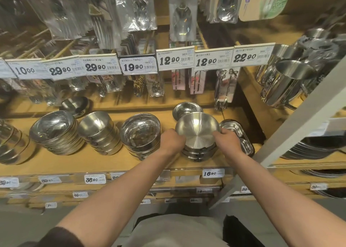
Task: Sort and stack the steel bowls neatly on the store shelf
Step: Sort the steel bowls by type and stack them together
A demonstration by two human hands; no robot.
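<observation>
Both hands are gripping one bowl [197, 127] by its rim, the left hand [173, 139] on its left, the right hand [227, 140] on its right, atop a stack [198, 154] on the shelf [112, 164].

Your wooden shelf [104, 164] carries steel bowls in stacks, side by side.

From your left along the shelf: a stack cut by the frame edge [11, 145], a leaning stack of wide shallow bowls [56, 132], a stack of deeper bowls [99, 132], and a stack with a shiny mirrored inside [141, 136]. Next sits the brushed-steel stack [198, 134], its top bowl tilted toward you. Just right of it lie small rectangular steel trays [237, 134], touching or nearly touching that stack. Behind, toward the back of the shelf, a single small bowl [75, 105] rests on its side, and a shallow dish [187, 110] stands just behind the brushed stack.
</observation>
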